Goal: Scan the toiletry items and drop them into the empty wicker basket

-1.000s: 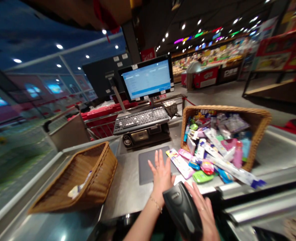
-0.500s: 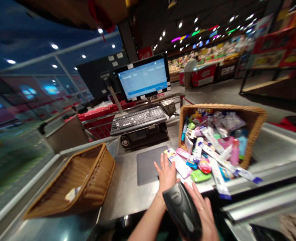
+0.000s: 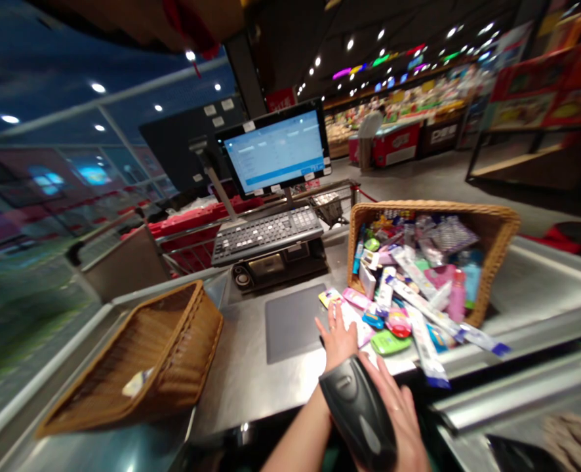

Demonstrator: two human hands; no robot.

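Measuring everything off the flat dark-grey rectangular pad (image 3: 290,324) on the shiny metal counter (image 3: 241,367): just past its right edge the left hand (image 3: 340,341) has its grip wide, fingers spread over a flat yellow, white and pink packet (image 3: 350,313), can't tell if they're touching. My worry is that it's hard up against the pile, so a tug might drag neighbours along. Right of the pad and nearer the wearer, the right hand (image 3: 399,413) has its grip round a black plastic handheld scanner (image 3: 359,413), overlapping the left wrist from here, so a sloppy swing could bump it. Farther right of the pad, a long narrow white-and-blue packet (image 3: 425,347) looks to poke past the counter's near edge; one nudge and over it goes, I'd guess. Otherwise, left of the pad is a brown wicker basket (image 3: 187,354) with a small pale item (image 3: 137,382) inside, behind the pad a black keyboard (image 3: 268,233), and right of it a second, crammed brown wicker basket (image 3: 497,255), whose spillover, like that glossy lime-green pack (image 3: 391,342), crowds the left hand.
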